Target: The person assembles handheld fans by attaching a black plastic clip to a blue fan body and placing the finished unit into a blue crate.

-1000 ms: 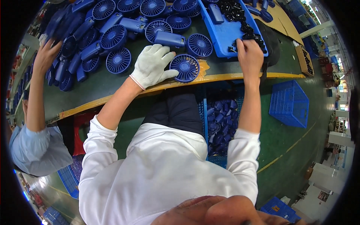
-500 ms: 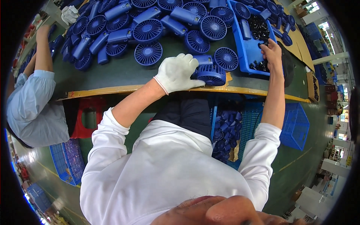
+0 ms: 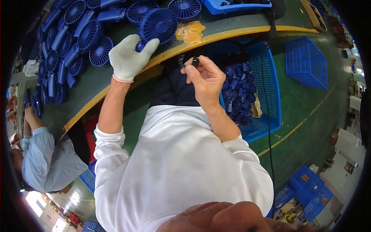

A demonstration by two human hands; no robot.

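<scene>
Head view gives me both of the person's hands near the yellow-edged desk (image 3: 224, 26). On the left hand (image 3: 131, 58), in a white glove, I read the grip as closed around a blue fan (image 3: 157, 26): the thumb lies along one side, and a bit of blue shows between thumb and fingers. That fan is over the desk near its front edge, its round grille partly covering another fan behind it — I cannot tell from here whether the two touch.

The bare right hand (image 3: 206, 77) is in front of the desk edge, above the person's dark trousers. I see its thumb and fingertips pinching a small black piece (image 3: 196, 61); a second dark, rounded bit (image 3: 181, 60) shows just beside it, and I cannot tell whether both are one part.

Left along the desk I have a heap of blue fans (image 3: 88, 34). A blue tray (image 3: 232, 7) holding black parts stands at the top of my picture. Below the desk, a blue crate (image 3: 270, 96) holds dark blue parts (image 3: 236, 91). A co-worker in light blue sleeves (image 3: 42, 145) is at far left.
</scene>
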